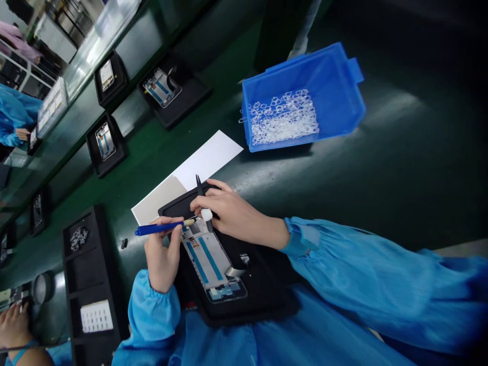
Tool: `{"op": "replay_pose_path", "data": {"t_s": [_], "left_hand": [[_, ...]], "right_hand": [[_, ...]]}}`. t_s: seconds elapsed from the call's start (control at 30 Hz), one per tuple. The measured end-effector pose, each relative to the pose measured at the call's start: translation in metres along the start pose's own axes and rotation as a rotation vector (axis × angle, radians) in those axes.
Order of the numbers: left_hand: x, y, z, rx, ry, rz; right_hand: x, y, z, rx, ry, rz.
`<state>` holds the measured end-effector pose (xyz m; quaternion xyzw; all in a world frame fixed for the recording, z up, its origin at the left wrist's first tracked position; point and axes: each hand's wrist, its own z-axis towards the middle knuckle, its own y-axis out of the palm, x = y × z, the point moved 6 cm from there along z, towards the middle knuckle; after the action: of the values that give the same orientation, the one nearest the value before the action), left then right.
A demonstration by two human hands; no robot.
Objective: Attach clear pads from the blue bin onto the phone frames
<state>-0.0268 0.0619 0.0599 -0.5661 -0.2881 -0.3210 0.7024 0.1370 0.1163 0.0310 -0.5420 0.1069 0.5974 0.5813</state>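
Observation:
My left hand (163, 256) is closed around a blue pen-like tool (158, 229) with a pale tip. That tip points right, over the top end of an opened phone body (211, 260) with two blue strips. My right hand (242, 216) grips black tweezers (199, 184), whose points stick out upward and away from the phone. Beside its fingers shows a small white block-like piece (206, 214); whether it is held or worn I cannot tell. The phone lies in a black tray (263, 300) close to my body. A loose flex cable (235, 272) curls over the phone's lower right edge.
A blue bin (335, 96) with many small white loops stands at the back. White paper (209, 157) lies behind the tray. Several black trays (183, 104) with phone parts line the left, beside a compartment tray (82, 269). A co-worker's hand (15, 325) is at lower left.

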Motion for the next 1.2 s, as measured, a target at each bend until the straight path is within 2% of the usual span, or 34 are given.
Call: {"op": "replay_pose_path", "data": {"t_s": [0.6,0.93,1.07,1.2], "left_hand": [[0.007,0.003,0.002,-0.027,0.08,0.099],[0.029,0.008,0.004,-0.067,0.222,0.303],[0.024,0.006,0.006,-0.084,0.174,0.265],[0.009,0.002,0.007,-0.05,0.057,0.081]], "right_hand": [[0.0,-0.001,-0.001,-0.002,0.008,0.004],[0.0,0.0,-0.001,0.002,0.008,0.007],[0.001,0.001,-0.001,-0.007,0.02,-0.004],[0.0,-0.001,0.0,-0.012,0.022,-0.01]]}}
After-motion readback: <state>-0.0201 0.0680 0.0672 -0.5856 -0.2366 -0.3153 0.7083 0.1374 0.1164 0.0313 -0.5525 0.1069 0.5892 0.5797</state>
